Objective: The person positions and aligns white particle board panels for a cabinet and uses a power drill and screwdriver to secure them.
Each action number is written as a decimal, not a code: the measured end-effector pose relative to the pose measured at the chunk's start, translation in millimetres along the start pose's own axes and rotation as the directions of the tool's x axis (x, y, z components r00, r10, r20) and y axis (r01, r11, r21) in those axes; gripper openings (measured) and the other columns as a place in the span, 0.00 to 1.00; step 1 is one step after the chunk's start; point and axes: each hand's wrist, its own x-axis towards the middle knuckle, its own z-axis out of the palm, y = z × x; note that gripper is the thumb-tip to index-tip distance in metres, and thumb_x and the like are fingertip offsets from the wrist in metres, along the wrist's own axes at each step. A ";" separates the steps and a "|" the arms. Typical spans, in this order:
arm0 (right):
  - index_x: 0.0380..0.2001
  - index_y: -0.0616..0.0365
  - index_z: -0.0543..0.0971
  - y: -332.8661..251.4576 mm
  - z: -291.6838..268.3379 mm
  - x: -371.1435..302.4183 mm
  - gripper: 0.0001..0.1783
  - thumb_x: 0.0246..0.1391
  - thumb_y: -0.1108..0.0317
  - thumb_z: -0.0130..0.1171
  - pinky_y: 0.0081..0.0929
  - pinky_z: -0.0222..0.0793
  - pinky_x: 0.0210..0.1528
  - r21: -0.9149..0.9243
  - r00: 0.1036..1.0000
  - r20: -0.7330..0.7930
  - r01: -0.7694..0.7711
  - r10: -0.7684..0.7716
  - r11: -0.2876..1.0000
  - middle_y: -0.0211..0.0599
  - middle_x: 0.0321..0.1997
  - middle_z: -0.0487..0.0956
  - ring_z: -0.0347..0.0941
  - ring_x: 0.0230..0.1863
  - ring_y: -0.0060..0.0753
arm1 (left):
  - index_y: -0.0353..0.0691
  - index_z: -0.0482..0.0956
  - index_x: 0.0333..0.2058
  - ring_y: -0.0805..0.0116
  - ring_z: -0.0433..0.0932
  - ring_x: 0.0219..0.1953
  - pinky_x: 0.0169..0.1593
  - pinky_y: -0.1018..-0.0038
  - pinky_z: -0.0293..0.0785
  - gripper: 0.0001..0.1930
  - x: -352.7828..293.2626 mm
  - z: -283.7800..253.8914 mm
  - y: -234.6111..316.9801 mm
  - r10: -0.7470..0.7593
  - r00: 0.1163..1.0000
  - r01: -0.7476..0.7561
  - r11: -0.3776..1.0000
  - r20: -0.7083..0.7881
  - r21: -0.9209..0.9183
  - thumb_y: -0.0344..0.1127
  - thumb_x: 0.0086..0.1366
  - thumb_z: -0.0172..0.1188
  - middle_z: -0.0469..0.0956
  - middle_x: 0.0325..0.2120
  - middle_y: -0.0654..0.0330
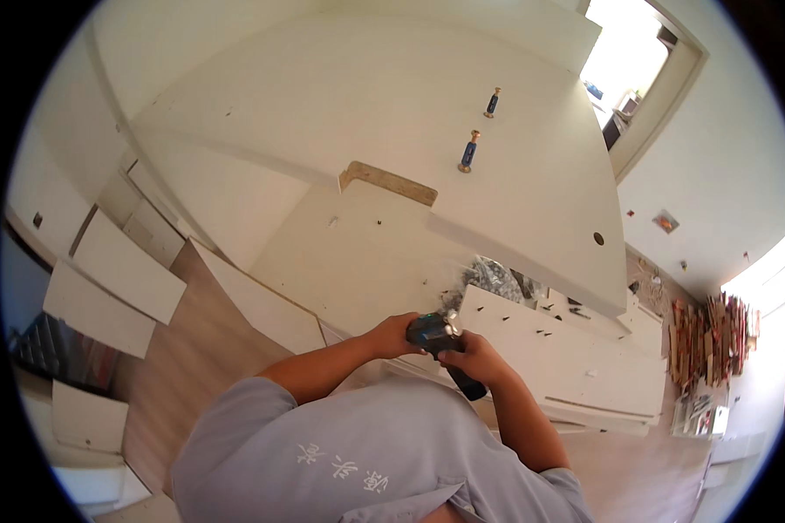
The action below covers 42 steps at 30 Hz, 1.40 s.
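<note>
In front of my belly, I hold a dark cordless drill [433, 331] with both hands. My left hand [396, 336] is closed round its body from the left. My right hand [487, 356] grips it from the right, and the black lower end sticks out below that hand. Something small and silvery shows at the top of the drill, too small to make out. Just beyond the drill lies a clear plastic bag [494, 279] of small metal hardware. Beside the bag, a white panel [532, 336] carries several small dark fittings.
A large white board [532, 200] with a rectangular cutout [392, 183] spreads ahead. Two blue-and-brass fittings [468, 152] stand on it. White panels [129, 255] lean at the left above the wood-look floor [201, 349]. A stack of reddish wood strips [715, 340] is at the far right.
</note>
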 end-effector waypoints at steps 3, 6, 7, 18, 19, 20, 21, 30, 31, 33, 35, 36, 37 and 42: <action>0.53 0.65 0.79 16.7 18.9 5.6 0.21 0.61 0.64 0.65 0.33 0.75 0.51 0.066 0.985 -0.137 0.114 -0.104 0.991 0.41 0.47 0.85 0.80 0.46 0.35 | 0.38 0.77 0.53 0.64 0.83 0.43 0.49 0.67 0.78 0.30 -23.3 -17.2 -33.9 -0.137 0.990 0.123 0.964 -0.044 -0.237 0.36 0.53 0.79 0.85 0.40 0.57; 0.57 0.64 0.77 40.7 18.3 -14.6 0.24 0.64 0.61 0.63 0.32 0.75 0.51 0.115 0.945 -0.313 0.136 -0.094 0.984 0.41 0.51 0.84 0.80 0.49 0.33 | 0.39 0.78 0.47 0.73 0.76 0.27 0.31 0.72 0.72 0.21 -38.9 -44.1 -68.1 -0.444 0.885 0.380 0.862 -0.138 -0.334 0.35 0.57 0.76 0.80 0.29 0.63; 0.57 0.64 0.77 53.0 16.0 -27.0 0.23 0.64 0.61 0.63 0.31 0.75 0.51 0.188 0.934 -0.358 0.094 -0.021 0.978 0.41 0.50 0.84 0.81 0.50 0.33 | 0.41 0.78 0.43 0.77 0.70 0.18 0.21 0.75 0.65 0.16 -40.7 -51.2 -83.2 -0.541 0.824 0.434 0.795 -0.170 -0.423 0.34 0.59 0.75 0.75 0.22 0.66; 0.53 0.62 0.81 193.7 107.7 -166.1 0.22 0.64 0.58 0.61 0.33 0.77 0.45 0.455 0.668 -0.449 -0.402 0.594 0.795 0.41 0.45 0.86 0.83 0.44 0.33 | 0.48 0.68 0.24 0.77 0.55 0.10 0.14 0.79 0.50 0.20 12.9 -116.9 -170.1 -0.842 0.494 0.431 0.454 -0.218 -0.780 0.44 0.64 0.72 0.58 0.12 0.72; 0.53 0.62 0.81 189.4 118.1 -171.2 0.22 0.63 0.57 0.61 0.33 0.77 0.46 0.433 0.641 -0.455 -0.448 0.619 0.782 0.43 0.44 0.86 0.84 0.43 0.33 | 0.48 0.68 0.24 0.77 0.54 0.10 0.13 0.78 0.50 0.21 20.1 -120.7 -178.9 -0.854 0.484 0.431 0.421 -0.189 -0.798 0.45 0.64 0.72 0.58 0.12 0.71; 0.53 0.61 0.82 187.0 126.7 -177.2 0.22 0.63 0.56 0.62 0.34 0.78 0.47 0.413 0.614 -0.460 -0.492 0.641 0.767 0.44 0.43 0.86 0.84 0.42 0.33 | 0.49 0.67 0.23 0.77 0.54 0.10 0.13 0.78 0.50 0.22 28.2 -125.8 -194.6 -0.866 0.474 0.431 0.388 -0.161 -0.815 0.46 0.64 0.72 0.57 0.12 0.71; 0.53 0.61 0.82 189.4 133.8 -184.1 0.22 0.63 0.56 0.62 0.34 0.78 0.48 0.442 0.597 -0.452 -0.495 0.663 0.748 0.44 0.43 0.87 0.84 0.42 0.34 | 0.49 0.66 0.22 0.76 0.54 0.09 0.13 0.78 0.50 0.22 38.5 -125.6 -204.0 -0.875 0.465 0.435 0.356 -0.132 -0.827 0.47 0.64 0.72 0.56 0.12 0.71; 0.56 0.60 0.81 207.0 190.1 -231.1 0.24 0.62 0.56 0.62 0.37 0.78 0.48 0.685 0.410 -0.403 -0.458 0.818 0.567 0.44 0.46 0.86 0.84 0.44 0.35 | 0.47 0.67 0.22 0.69 0.54 0.07 0.10 0.69 0.56 0.25 72.0 -132.2 -207.6 -0.901 0.392 0.605 0.404 -0.185 -0.686 0.55 0.68 0.66 0.58 0.11 0.66; 0.56 0.59 0.80 220.8 200.9 -239.5 0.24 0.62 0.56 0.62 0.38 0.78 0.47 0.696 0.400 -0.404 -0.449 0.822 0.560 0.43 0.45 0.86 0.84 0.46 0.35 | 0.45 0.68 0.22 0.67 0.56 0.06 0.10 0.65 0.59 0.24 74.8 -128.4 -207.0 -0.854 0.472 0.601 0.493 -0.218 -0.629 0.53 0.69 0.65 0.60 0.11 0.64; 0.56 0.60 0.81 232.5 213.2 -248.7 0.24 0.62 0.56 0.62 0.38 0.78 0.47 0.685 0.400 -0.401 -0.466 0.824 0.560 0.44 0.46 0.86 0.84 0.47 0.36 | 0.41 0.70 0.23 0.63 0.59 0.06 0.10 0.58 0.64 0.23 77.7 -136.8 -218.8 -0.743 0.598 0.548 0.652 -0.300 -0.524 0.51 0.70 0.63 0.63 0.11 0.61; 0.54 0.61 0.81 228.4 210.9 -248.8 0.23 0.62 0.57 0.63 0.38 0.78 0.49 0.638 0.422 -0.397 -0.511 0.815 0.576 0.47 0.48 0.86 0.85 0.45 0.37 | 0.34 0.75 0.27 0.58 0.67 0.07 0.13 0.54 0.72 0.18 74.6 -157.1 -237.9 -0.751 0.576 0.657 0.660 -0.322 -0.365 0.44 0.70 0.62 0.69 0.13 0.55; 0.53 0.63 0.82 226.5 212.6 -250.7 0.23 0.61 0.57 0.63 0.38 0.78 0.49 0.599 0.423 -0.421 -0.535 0.802 0.596 0.47 0.48 0.86 0.85 0.46 0.39 | 0.33 0.75 0.30 0.57 0.71 0.09 0.15 0.56 0.74 0.15 71.5 -155.1 -230.6 -0.643 0.674 0.618 0.761 -0.363 -0.199 0.41 0.68 0.62 0.73 0.16 0.53; 0.52 0.64 0.82 225.6 213.9 -252.9 0.23 0.61 0.57 0.63 0.38 0.78 0.50 0.553 0.430 -0.445 -0.558 0.785 0.619 0.48 0.48 0.86 0.84 0.46 0.41 | 0.31 0.76 0.33 0.56 0.74 0.10 0.16 0.58 0.76 0.12 66.4 -148.0 -214.6 -0.526 0.760 0.559 0.829 -0.382 -0.028 0.37 0.66 0.62 0.77 0.19 0.50; 0.47 0.67 0.84 274.5 197.8 -242.2 0.21 0.61 0.58 0.63 0.38 0.78 0.52 0.325 0.609 -0.509 -0.518 0.608 0.791 0.51 0.47 0.86 0.84 0.48 0.43 | 0.37 0.78 0.45 0.57 0.85 0.30 0.33 0.64 0.81 0.12 -3.2 -128.7 -161.1 -0.275 0.821 0.397 0.904 -0.500 0.156 0.34 0.66 0.62 0.83 0.31 0.53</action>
